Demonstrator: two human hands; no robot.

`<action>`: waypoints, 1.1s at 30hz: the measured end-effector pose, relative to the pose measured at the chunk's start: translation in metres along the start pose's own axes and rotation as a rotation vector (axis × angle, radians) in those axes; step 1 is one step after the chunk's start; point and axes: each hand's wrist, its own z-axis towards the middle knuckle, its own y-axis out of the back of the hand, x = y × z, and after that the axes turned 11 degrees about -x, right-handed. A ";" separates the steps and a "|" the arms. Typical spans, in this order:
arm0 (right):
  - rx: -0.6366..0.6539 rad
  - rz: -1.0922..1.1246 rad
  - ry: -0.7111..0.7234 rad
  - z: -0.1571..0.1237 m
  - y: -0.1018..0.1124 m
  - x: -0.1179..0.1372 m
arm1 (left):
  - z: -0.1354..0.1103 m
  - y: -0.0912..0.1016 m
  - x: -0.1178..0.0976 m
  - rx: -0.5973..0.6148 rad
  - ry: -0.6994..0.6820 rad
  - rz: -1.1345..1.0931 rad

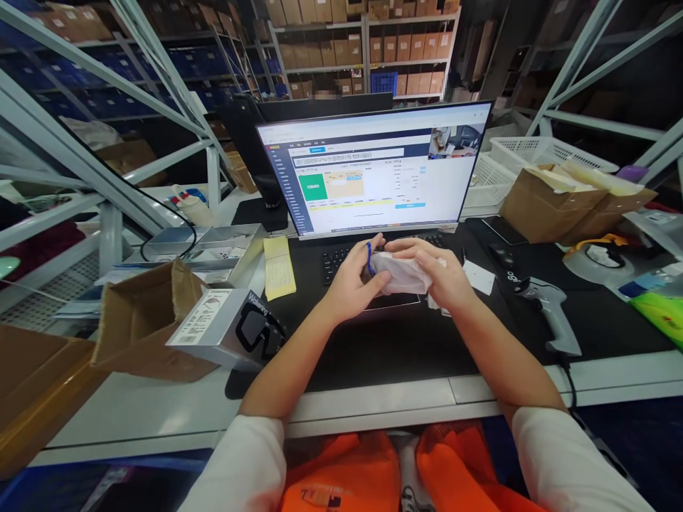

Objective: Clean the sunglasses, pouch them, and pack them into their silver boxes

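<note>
Between my two hands, above the black desk mat, is a small packet in whitish, translucent wrapping (pixel 403 276); what is inside it I cannot make out. My left hand (pixel 353 281) is closed on its left end, the thumb pressing on top, with a blue band (pixel 369 257) near the fingers. On the other end my right hand (pixel 442 274) grips with thumb and fingers. The black keyboard (pixel 334 264) lies just behind, partly hidden by the hands. White paper pieces (pixel 479 277) lie beside my right hand.
A monitor (pixel 373 178) stands behind the hands. To the left are yellow notes (pixel 279 269), a silver printed box (pixel 229 327) and an open cardboard box (pixel 154 313). A barcode scanner (pixel 552 313), mouse (pixel 501 256), tape roll (pixel 600 257) and cardboard bins (pixel 555 206) sit right.
</note>
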 end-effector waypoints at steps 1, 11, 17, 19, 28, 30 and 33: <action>-0.031 0.006 0.014 -0.001 -0.003 -0.001 | -0.001 -0.001 0.000 -0.035 -0.052 0.020; 0.223 0.100 -0.530 0.007 -0.013 -0.033 | -0.013 -0.022 0.024 -0.179 -0.393 -0.126; 0.022 0.167 -0.438 0.004 -0.028 -0.039 | -0.008 -0.022 0.020 -0.646 -0.060 -0.148; -0.048 0.183 -0.343 0.000 -0.031 -0.035 | -0.005 -0.019 0.018 -0.726 -0.004 -0.148; -0.275 -0.151 0.079 -0.021 -0.041 -0.017 | -0.006 -0.032 0.032 -0.542 0.139 -0.119; -0.349 -0.129 0.057 -0.016 -0.037 -0.023 | -0.005 -0.032 0.032 -0.479 0.164 -0.059; -0.499 -0.006 -0.033 -0.003 -0.031 -0.033 | -0.001 -0.026 0.028 -0.373 0.109 0.102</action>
